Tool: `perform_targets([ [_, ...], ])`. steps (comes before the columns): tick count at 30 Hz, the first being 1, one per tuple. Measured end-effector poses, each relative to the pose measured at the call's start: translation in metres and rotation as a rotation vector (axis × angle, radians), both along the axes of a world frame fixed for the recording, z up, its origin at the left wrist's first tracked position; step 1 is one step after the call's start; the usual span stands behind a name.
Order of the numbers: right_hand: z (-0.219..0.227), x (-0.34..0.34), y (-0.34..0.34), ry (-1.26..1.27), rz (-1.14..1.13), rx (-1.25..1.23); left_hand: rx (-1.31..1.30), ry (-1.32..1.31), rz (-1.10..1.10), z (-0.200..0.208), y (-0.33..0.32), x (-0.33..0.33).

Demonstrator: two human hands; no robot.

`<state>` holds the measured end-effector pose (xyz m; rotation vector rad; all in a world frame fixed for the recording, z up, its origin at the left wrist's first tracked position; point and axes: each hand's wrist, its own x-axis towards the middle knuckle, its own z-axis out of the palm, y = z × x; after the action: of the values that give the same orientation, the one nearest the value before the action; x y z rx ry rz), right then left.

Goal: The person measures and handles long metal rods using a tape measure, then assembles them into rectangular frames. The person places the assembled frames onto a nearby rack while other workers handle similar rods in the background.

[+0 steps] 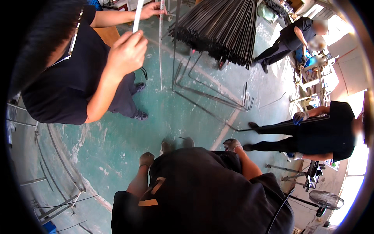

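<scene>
My left hand [147,159], in a grey glove, hangs by my hip with the fingers curled and nothing visible in it. My right hand [232,144], also gloved, is curled the same way at my other side, empty. Both are low over the green floor, near my shoes [167,146]. A person in a dark shirt [66,74] stands close on my left and holds a thin white rod [137,15] with both bare hands. A large bundle of dark steel rods [222,27] lies ahead.
Bent steel rods [210,95] lie on the green painted floor [128,136] in front of me. More curved rods and frames [58,175] sit at the left. Two other people work at the right, one holding a long dark bar [288,124]. A floor fan [325,199] stands at the lower right.
</scene>
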<state>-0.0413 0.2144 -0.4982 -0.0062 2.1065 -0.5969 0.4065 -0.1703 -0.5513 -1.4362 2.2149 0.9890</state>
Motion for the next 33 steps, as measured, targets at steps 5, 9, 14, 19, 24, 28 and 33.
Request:
perform_targets([
  [5,-0.007,-0.003,0.009,-0.052,-0.072,-0.049,0.085,0.003,0.180,0.001,0.014,0.013],
  [9,-0.017,-0.008,0.015,-0.090,-0.067,-0.057,0.049,-0.047,0.153,0.006,0.027,0.012],
  [14,-0.007,-0.013,0.010,-0.144,-0.069,-0.009,0.022,-0.054,0.177,0.021,0.052,0.005],
  [19,-0.021,-0.017,0.012,-0.134,0.049,0.036,0.070,-0.076,0.296,0.041,0.082,-0.014],
  [24,0.012,-0.003,0.002,-0.141,-0.029,0.018,0.034,-0.075,0.263,0.052,0.083,-0.009],
  [28,0.011,0.013,0.009,-0.064,-0.119,-0.024,0.016,-0.040,0.164,0.035,0.073,0.010],
  [33,-0.001,0.061,0.024,-0.068,-0.144,-0.015,0.007,0.073,0.144,0.040,0.054,0.034],
])
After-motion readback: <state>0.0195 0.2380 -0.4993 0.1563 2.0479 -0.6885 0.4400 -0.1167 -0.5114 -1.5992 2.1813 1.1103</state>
